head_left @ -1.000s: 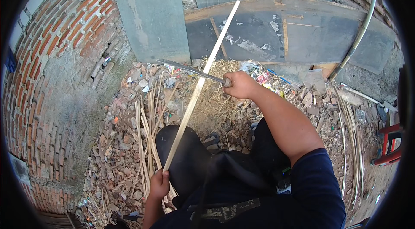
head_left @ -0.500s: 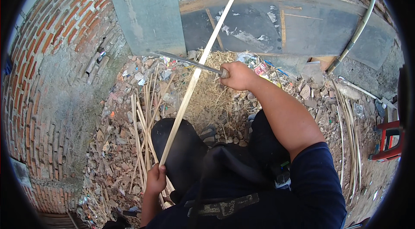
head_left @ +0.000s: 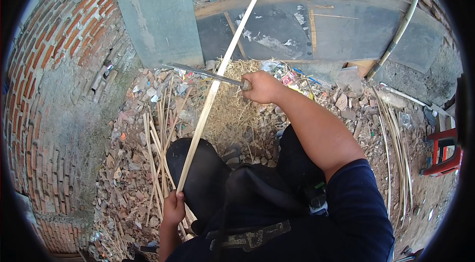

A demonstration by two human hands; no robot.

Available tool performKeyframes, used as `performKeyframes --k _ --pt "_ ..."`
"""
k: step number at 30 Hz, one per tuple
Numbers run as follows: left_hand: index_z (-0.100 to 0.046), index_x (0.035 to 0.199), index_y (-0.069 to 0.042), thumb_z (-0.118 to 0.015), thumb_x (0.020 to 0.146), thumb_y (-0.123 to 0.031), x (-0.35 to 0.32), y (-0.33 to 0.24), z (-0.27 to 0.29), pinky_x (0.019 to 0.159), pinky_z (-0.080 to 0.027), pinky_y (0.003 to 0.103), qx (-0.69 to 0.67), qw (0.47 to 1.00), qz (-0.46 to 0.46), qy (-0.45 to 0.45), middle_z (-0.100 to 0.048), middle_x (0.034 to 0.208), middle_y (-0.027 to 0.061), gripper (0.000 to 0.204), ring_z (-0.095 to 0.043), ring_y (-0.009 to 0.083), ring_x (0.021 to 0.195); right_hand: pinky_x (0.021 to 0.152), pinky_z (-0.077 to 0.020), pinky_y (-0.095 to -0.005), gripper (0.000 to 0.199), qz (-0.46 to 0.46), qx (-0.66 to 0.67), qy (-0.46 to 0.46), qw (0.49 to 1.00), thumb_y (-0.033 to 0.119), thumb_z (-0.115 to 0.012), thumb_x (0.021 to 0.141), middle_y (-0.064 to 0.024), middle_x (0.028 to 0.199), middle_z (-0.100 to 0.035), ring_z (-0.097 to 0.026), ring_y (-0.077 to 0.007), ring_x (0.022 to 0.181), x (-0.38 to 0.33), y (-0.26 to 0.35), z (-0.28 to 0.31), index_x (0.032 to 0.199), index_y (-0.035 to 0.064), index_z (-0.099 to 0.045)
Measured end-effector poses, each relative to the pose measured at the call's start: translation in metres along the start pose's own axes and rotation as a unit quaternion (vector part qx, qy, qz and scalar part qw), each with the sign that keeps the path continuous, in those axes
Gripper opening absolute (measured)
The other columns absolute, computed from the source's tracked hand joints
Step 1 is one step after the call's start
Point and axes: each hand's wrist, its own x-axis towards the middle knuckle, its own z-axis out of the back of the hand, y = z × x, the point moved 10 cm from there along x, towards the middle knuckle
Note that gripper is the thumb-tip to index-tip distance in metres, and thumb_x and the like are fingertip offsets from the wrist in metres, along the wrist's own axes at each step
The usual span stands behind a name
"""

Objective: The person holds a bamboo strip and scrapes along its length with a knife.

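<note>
My left hand is closed round the lower end of a long pale bamboo strip, which slants up and away to the right across my left knee. In my right hand is the handle of a long-bladed knife, gripped in a closed fist. The blade points left and crosses the strip above its middle, seeming to touch it. Fine shavings lie on the ground beneath the blade. Beside my left leg rests a loose bundle of similar strips.
Rubble and litter cover the ground. A brick wall stands at the left, and grey panels line the far side with a leaning pole. More strips and a red stool are at the right.
The whole view has shifted slightly, so most things appear a little further left. Both hands keep their grips, and the blade still crosses the strip at about the same place.
</note>
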Motion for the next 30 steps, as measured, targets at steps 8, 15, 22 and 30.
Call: performKeyframes --k 8,15,22,30 --pt "-0.054 0.082 -0.001 -0.049 0.107 -0.037 0.001 -0.015 0.000 0.054 -0.039 0.032 0.008 0.999 -0.027 -0.014 -0.050 0.061 0.0043 0.044 -0.046 0.0115 0.059 0.083 -0.0546 -0.0472 0.029 0.004 -0.004 -0.004 1.000 0.029 -0.072 0.082 -0.0198 0.093 -0.071 -0.069 -0.0375 0.091 0.000 0.000 0.000 0.097 0.0043 -0.067" --pt "-0.055 0.085 0.000 -0.047 0.106 -0.040 0.003 -0.011 -0.001 0.054 -0.042 0.035 0.022 0.999 -0.027 -0.006 -0.053 0.062 0.0063 0.046 -0.051 0.0152 0.057 0.082 -0.0552 -0.0462 0.027 0.000 0.012 0.013 1.000 0.028 -0.071 0.082 -0.0198 0.091 -0.071 -0.070 -0.0362 0.090 0.004 -0.001 -0.001 0.096 0.0053 -0.068" --pt "-0.055 0.085 -0.002 -0.046 0.106 -0.045 0.003 0.000 -0.003 0.053 -0.041 0.032 -0.005 0.999 -0.036 -0.003 -0.052 0.062 0.0025 0.049 -0.051 0.0121 0.056 0.083 -0.0550 -0.0463 0.027 -0.010 0.016 0.019 1.000 0.027 -0.071 0.081 -0.0193 0.093 -0.072 -0.070 -0.0357 0.091 0.004 -0.001 -0.002 0.097 0.0052 -0.068" --pt "-0.057 0.084 0.000 -0.050 0.106 -0.040 0.001 -0.006 0.000 0.058 -0.042 0.031 -0.006 1.000 0.001 -0.002 -0.053 0.065 0.0038 0.046 -0.049 0.0110 0.063 0.084 -0.0547 -0.0466 0.029 0.004 0.022 0.012 1.000 0.029 -0.072 0.082 -0.0196 0.092 -0.071 -0.069 -0.0373 0.092 0.002 0.001 -0.001 0.097 0.0048 -0.068"
